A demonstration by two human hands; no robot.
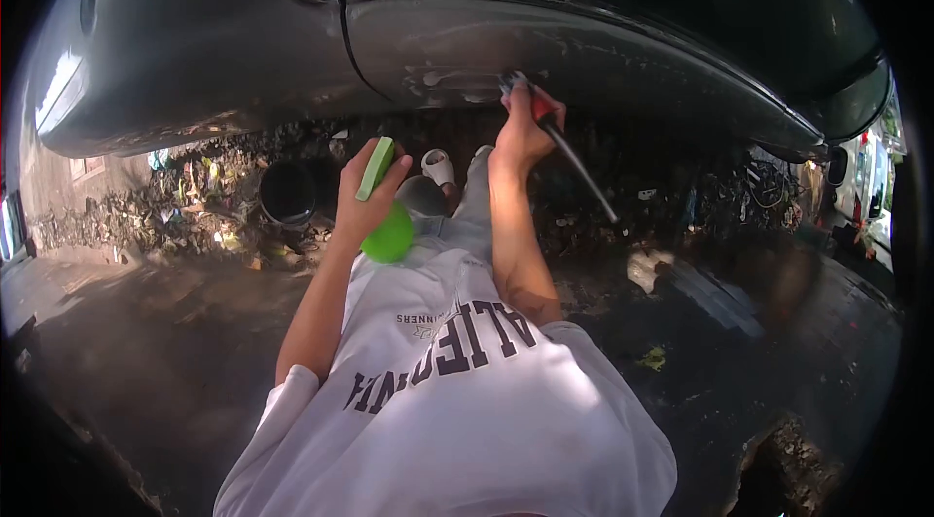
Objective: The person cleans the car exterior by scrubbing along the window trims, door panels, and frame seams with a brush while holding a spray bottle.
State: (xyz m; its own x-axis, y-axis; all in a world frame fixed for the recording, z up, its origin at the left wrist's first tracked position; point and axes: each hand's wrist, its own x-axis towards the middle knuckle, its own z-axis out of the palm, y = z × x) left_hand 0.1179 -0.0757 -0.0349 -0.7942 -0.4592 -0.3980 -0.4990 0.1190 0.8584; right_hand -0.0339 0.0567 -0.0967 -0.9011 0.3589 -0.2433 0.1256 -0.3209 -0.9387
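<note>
Gripping: L hand [363, 206] curled on green handle [377, 169], R hand [523, 135] curled on blk/red tool [574, 159] nr car panel [457, 42].

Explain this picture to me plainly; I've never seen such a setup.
There is no machine here: a person works with two bare hands, and a camera on their head looks forward and down, past their white shirt. Ahead is the side of a dark car with whitish smears. The left hand grips a light green piece; a brighter green rounded thing shows just below. The right hand holds a tool with a dark rod, up near the car's side. On the ground are scattered litter and a dark, round container.
</note>
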